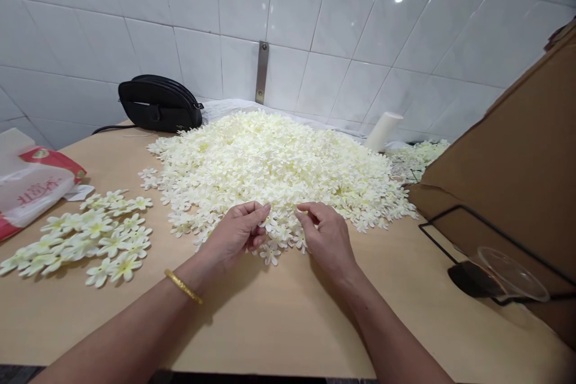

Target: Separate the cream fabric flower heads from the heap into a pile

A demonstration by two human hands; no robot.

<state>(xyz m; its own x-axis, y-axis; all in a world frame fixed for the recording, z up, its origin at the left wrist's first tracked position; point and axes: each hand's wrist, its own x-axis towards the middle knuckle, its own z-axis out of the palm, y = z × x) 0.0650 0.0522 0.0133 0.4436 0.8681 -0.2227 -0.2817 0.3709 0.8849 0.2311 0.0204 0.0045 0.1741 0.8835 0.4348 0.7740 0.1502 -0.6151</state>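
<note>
A large heap of pale yellow-white artificial flowers lies on the table in front of me. At its near edge, my left hand is closed, thumb against index finger, with an artificial flower at the fingertips. A gold bangle circles the left wrist. My right hand is a short way to the right, its thumb and index finger pinched together against the flowers. Whatever is between those fingertips is too small to make out. Loose blossoms lie on the table between and below both hands.
Flower sprays lie at the left beside a red and white plastic package. A black bag stands against the tiled wall. Behind the heap is a white roll. A cardboard box and black wire frame flank the right side.
</note>
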